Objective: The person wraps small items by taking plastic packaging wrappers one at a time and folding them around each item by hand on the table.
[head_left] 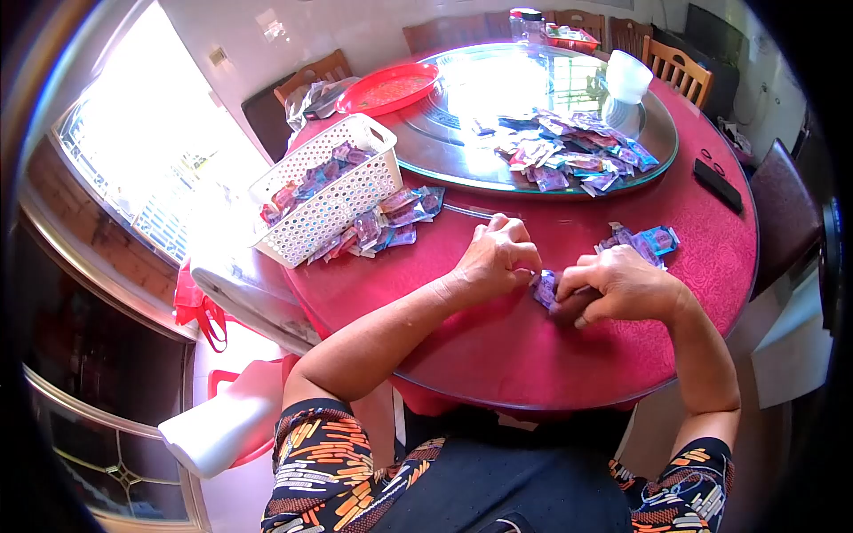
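Between my hands, at the front of the red-covered table (480,346), is a small purple wrapped packet (545,289). The bent fingers of my right hand (622,284) close on its right side. My left hand (498,258) is closed beside the packet's left edge, fingertips pinched together; whatever they hold, if anything, is too small to make out. Just beyond my right hand lie a few more purple and blue packets (657,242), partly covered by it. Left of my left hand, a loose pile of packets (391,218) rests against a white perforated basket (333,213) containing similar packets.
A glass turntable (426,160) bears a large heap of packets (577,151) and a white bowl (628,77). Behind the basket sits a red round tray (391,87). A black phone-like object (718,185) lies at the right edge, and chairs (680,71) surround the table.
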`<move>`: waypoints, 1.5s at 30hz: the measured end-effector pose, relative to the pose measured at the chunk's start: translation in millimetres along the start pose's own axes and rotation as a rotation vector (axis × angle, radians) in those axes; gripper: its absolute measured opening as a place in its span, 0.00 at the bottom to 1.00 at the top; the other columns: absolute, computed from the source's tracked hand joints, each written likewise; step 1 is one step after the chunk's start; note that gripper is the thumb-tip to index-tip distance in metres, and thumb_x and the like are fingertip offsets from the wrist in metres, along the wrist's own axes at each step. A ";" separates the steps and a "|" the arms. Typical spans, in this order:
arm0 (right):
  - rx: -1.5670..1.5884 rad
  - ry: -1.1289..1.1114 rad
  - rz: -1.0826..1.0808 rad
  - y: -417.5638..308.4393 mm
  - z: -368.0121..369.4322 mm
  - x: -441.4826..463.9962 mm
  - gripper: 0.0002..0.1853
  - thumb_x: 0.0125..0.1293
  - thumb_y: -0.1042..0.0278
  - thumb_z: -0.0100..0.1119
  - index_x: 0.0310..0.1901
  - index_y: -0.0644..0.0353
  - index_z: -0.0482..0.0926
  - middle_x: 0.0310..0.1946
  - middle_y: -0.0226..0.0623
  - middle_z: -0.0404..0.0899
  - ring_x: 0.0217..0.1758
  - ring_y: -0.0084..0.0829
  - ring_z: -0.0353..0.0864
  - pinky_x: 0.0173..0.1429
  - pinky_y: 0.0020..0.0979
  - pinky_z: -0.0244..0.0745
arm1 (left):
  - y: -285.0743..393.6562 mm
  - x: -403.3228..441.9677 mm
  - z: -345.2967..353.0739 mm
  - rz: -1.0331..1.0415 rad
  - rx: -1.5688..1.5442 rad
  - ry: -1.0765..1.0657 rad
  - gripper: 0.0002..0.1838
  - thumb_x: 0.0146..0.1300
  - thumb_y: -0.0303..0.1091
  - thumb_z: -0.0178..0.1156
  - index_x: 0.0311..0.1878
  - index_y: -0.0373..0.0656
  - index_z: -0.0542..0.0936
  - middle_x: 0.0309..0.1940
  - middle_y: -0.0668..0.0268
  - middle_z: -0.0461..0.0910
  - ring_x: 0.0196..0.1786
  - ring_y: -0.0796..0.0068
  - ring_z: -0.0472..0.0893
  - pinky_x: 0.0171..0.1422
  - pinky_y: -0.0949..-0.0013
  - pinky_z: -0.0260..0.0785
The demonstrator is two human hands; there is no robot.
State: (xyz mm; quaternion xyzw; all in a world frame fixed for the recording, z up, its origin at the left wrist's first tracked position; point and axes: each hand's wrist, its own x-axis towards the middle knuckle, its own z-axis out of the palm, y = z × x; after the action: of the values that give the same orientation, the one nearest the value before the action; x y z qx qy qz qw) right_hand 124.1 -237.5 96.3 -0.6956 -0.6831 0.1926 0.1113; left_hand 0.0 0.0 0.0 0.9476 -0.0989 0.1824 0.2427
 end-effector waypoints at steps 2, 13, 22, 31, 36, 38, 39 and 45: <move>0.033 0.154 -0.004 0.4 6.4 7.1 0.25 0.54 0.53 0.77 0.54 0.50 0.86 0.39 0.44 0.89 0.47 0.46 0.90 0.51 0.46 0.83 | -0.5 1.0 0.9 0.019 0.003 0.014 0.12 0.50 0.34 0.79 0.38 0.57 0.89 0.47 0.71 0.79 0.59 0.58 0.74 0.63 0.49 0.66; -0.212 0.153 0.159 -17.6 18.1 28.1 0.21 0.61 0.53 0.71 0.53 0.53 0.83 0.40 0.48 0.89 0.46 0.50 0.90 0.50 0.52 0.82 | 3.2 -3.2 -4.5 -0.042 -0.010 0.035 0.07 0.54 0.34 0.76 0.36 0.56 0.89 0.46 0.69 0.79 0.59 0.57 0.74 0.63 0.50 0.67; 0.126 0.205 0.017 -2.4 -8.7 2.2 0.18 0.53 0.66 0.77 0.46 0.59 0.86 0.38 0.43 0.91 0.43 0.42 0.92 0.50 0.40 0.83 | 21.1 -3.8 -14.8 -0.041 0.065 0.088 0.15 0.50 0.30 0.78 0.42 0.54 0.89 0.47 0.67 0.80 0.58 0.58 0.76 0.63 0.51 0.69; 0.627 0.367 0.057 -14.0 -6.2 8.7 0.19 0.56 0.74 0.79 0.46 0.60 0.78 0.38 0.34 0.86 0.42 0.26 0.84 0.48 0.32 0.79 | 39.6 1.3 -38.5 -0.126 -0.833 -0.022 0.48 0.49 0.26 0.85 0.75 0.44 0.73 0.61 0.60 0.82 0.59 0.66 0.85 0.65 0.59 0.80; 0.685 0.282 0.082 -10.6 0.2 14.2 0.21 0.54 0.74 0.81 0.46 0.58 0.78 0.38 0.31 0.85 0.43 0.23 0.82 0.49 0.30 0.78 | 40.1 0.8 -33.7 -0.095 -1.047 -0.035 0.43 0.53 0.17 0.80 0.73 0.37 0.74 0.61 0.57 0.83 0.63 0.66 0.84 0.68 0.59 0.81; 0.722 0.343 0.104 -15.8 1.9 16.0 0.21 0.54 0.75 0.80 0.47 0.57 0.78 0.38 0.30 0.84 0.43 0.22 0.81 0.50 0.31 0.77 | 35.9 0.2 -27.8 -0.062 -1.253 0.033 0.35 0.55 0.14 0.78 0.67 0.35 0.78 0.58 0.56 0.85 0.63 0.65 0.85 0.69 0.60 0.81; 0.741 0.373 0.114 -17.5 2.5 16.7 0.21 0.54 0.76 0.79 0.47 0.57 0.78 0.38 0.29 0.84 0.44 0.22 0.81 0.50 0.31 0.77 | 33.2 0.0 -27.4 -0.081 -1.282 0.033 0.34 0.55 0.14 0.78 0.66 0.36 0.78 0.58 0.56 0.85 0.63 0.65 0.85 0.68 0.60 0.81; 0.528 0.322 0.033 -16.3 1.9 18.2 0.29 0.47 0.66 0.86 0.49 0.58 0.77 0.39 0.33 0.83 0.43 0.26 0.81 0.49 0.33 0.77 | 30.5 -3.6 -27.0 -0.207 -1.331 0.077 0.17 0.54 0.13 0.77 0.46 0.37 0.86 0.52 0.62 0.85 0.55 0.70 0.87 0.62 0.64 0.83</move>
State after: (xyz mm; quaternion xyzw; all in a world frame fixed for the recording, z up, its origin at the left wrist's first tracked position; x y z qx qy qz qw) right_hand 108.4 -218.9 99.4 -0.6751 -0.5719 0.2524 0.3917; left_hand -19.7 -12.6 33.5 0.5935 -0.0900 0.0921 0.7945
